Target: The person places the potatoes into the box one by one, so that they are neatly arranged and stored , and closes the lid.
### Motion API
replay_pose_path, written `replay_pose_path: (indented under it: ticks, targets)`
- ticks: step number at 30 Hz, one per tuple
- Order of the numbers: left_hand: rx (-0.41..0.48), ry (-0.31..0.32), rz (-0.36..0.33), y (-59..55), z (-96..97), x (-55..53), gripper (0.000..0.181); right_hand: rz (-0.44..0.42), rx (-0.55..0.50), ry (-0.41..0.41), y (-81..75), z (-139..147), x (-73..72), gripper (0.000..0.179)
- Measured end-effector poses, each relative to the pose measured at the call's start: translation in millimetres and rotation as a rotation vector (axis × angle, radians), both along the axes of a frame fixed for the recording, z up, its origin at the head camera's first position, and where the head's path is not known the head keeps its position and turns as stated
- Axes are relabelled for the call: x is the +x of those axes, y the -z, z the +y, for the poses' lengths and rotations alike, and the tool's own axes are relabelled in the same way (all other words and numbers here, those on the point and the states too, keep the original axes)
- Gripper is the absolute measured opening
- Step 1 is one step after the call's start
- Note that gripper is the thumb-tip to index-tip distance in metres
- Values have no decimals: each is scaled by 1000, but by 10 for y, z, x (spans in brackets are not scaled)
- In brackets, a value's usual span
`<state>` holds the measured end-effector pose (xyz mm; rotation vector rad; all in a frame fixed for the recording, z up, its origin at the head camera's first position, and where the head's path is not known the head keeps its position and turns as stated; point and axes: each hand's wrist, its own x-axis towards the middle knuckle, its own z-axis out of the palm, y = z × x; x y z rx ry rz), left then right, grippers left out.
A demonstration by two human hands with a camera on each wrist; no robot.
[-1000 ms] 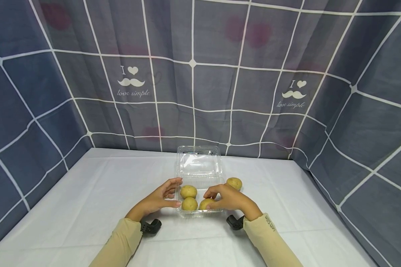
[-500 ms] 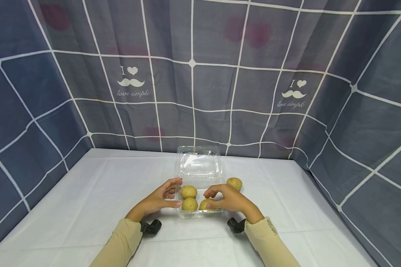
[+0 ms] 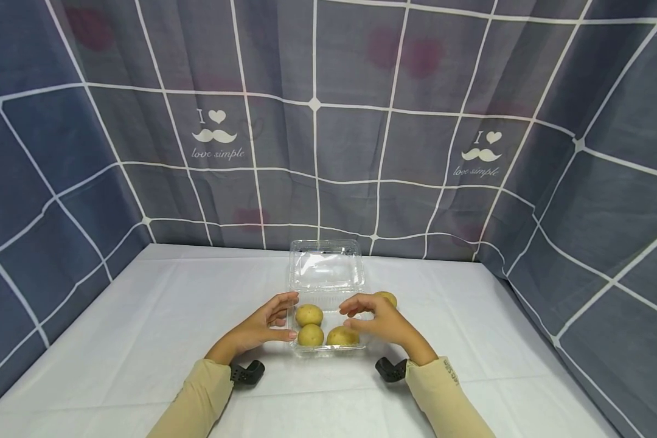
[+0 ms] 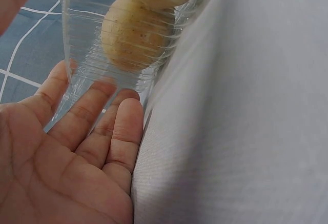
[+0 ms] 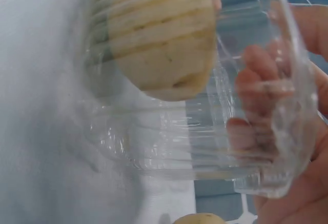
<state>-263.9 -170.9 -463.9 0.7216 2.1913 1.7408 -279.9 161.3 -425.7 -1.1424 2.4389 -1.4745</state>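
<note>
A clear plastic clamshell box (image 3: 328,301) stands on the table with its hinged lid (image 3: 326,266) raised at the back. Two potatoes (image 3: 309,314) lie along its left side, one behind the other, and another potato (image 3: 343,337) is at the front right. My left hand (image 3: 260,323) rests against the box's left side; its fingers (image 4: 82,114) stretch along the ribbed wall in the left wrist view. Over the box's right side hovers my right hand (image 3: 383,319), fingers loosely bent, holding nothing. It partly covers a further potato (image 3: 387,297) outside the box.
A white cloth (image 3: 142,328) covers the table. Behind and at both sides hangs a dark grey-blue checked curtain (image 3: 350,140). A black wrist camera mount (image 3: 247,372) sits under the left wrist, and a similar mount (image 3: 391,369) under the right.
My right hand has let go of the front-right potato and lifted slightly back and up, now covering part of the potato outside. The left hand has stayed still.
</note>
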Motion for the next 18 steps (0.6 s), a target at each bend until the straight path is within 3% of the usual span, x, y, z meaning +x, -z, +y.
replay_pose_path:
  ticks: [9,18]
  targets:
    - [3,4,3,7,6,-9,94,-166,-158,51,-4,86,-33,35]
    - [6,-3,-7,-6,7,-2,95,-191,-227,101,3,206,-83,41]
